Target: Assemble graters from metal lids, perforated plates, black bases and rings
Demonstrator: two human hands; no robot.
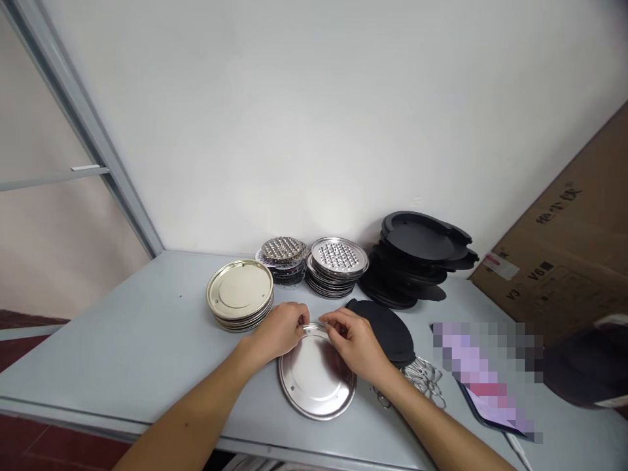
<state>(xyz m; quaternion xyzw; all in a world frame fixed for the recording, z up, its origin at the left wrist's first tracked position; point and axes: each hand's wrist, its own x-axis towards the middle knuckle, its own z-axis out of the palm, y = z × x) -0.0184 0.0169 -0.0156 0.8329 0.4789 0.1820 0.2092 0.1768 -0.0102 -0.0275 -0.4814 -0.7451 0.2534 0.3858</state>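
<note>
A shiny round metal lid-like disc (pixel 318 376) lies on the table in front of me, with small holes near its rim. My left hand (pixel 287 329) is closed in a pinch at the disc's far rim. Across a small gap, my right hand (pixel 349 333) also pinches at that rim, thumb and forefinger together. Whatever sits between the fingertips is too small to make out. Beside my right hand lies a flat black round piece (pixel 385 330). Several thin wire loops (pixel 424 379) are heaped by my right forearm.
Left of the hands stands a stack of gold-toned discs (pixel 240 288). Behind are two stacks of round grater plates (pixel 283 248) (pixel 338 255) and a pile of black round trays (pixel 422 239). A phone (pixel 490 392) with a cable lies right, near a cardboard box (pixel 549 261).
</note>
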